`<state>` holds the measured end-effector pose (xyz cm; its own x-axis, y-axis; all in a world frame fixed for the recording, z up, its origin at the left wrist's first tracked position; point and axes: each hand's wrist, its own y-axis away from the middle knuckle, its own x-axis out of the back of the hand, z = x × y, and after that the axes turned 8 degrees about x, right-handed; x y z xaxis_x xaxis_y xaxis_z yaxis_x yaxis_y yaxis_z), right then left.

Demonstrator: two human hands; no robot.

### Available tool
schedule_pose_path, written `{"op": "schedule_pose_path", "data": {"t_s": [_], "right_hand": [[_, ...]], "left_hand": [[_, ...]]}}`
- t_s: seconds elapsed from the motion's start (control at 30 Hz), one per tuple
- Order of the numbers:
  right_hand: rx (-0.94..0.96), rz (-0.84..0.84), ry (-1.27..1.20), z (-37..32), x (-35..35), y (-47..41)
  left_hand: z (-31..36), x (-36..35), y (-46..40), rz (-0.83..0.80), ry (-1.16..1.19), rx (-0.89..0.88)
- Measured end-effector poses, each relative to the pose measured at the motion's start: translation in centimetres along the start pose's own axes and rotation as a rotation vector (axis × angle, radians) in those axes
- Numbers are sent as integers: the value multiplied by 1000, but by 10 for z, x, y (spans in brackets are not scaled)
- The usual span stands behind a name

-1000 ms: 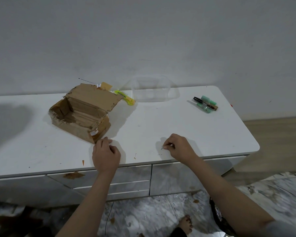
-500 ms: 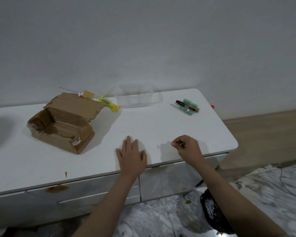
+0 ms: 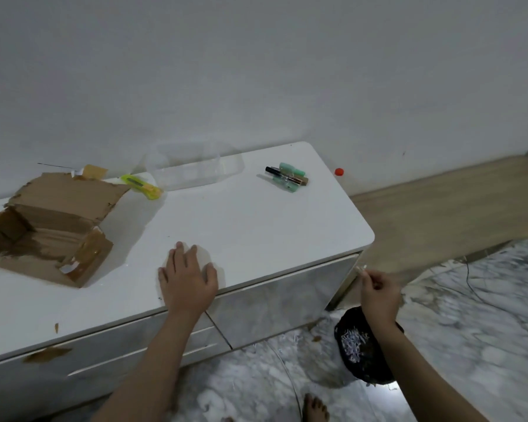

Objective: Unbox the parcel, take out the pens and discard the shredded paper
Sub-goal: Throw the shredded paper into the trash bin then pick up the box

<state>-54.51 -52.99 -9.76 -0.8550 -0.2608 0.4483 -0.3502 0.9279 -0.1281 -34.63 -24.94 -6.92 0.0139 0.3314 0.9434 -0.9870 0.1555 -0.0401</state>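
Counter (image 3: pixel 256 214): wide bare stretch across the middle and right front. Left end blocked by the torn cardboard box (image 3: pixel 49 229), flaps up. Back edge, against the wall: yellow box cutter (image 3: pixel 141 186) just beside the box flap, clear plastic container (image 3: pixel 192 166) next to it, pens (image 3: pixel 287 177) well apart to the right. Left hand (image 3: pixel 188 278) lies flat at the front edge, occupying that spot. Right hand (image 3: pixel 378 292) is off the counter's right corner, above the black bin (image 3: pixel 363 345) on the floor; open floor beyond it to the right.
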Motion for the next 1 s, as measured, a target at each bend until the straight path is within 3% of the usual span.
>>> {"op": "schedule_pose_path", "data": {"t_s": [0.3,0.53,0.87,1.0], "right_hand": [[-294,5,230,78,45,-36],[-449,-54,197,104,66,-56],[-360,-82,119,92,59,-61],[-105,-45,-9,47,32,-59]], "left_hand": [[4,-2,2,60,-33,13],[6,-3,4,112,-31,12],[6,-7,5,135,-15,5],[3,-9,4,127,-2,-6]]}}
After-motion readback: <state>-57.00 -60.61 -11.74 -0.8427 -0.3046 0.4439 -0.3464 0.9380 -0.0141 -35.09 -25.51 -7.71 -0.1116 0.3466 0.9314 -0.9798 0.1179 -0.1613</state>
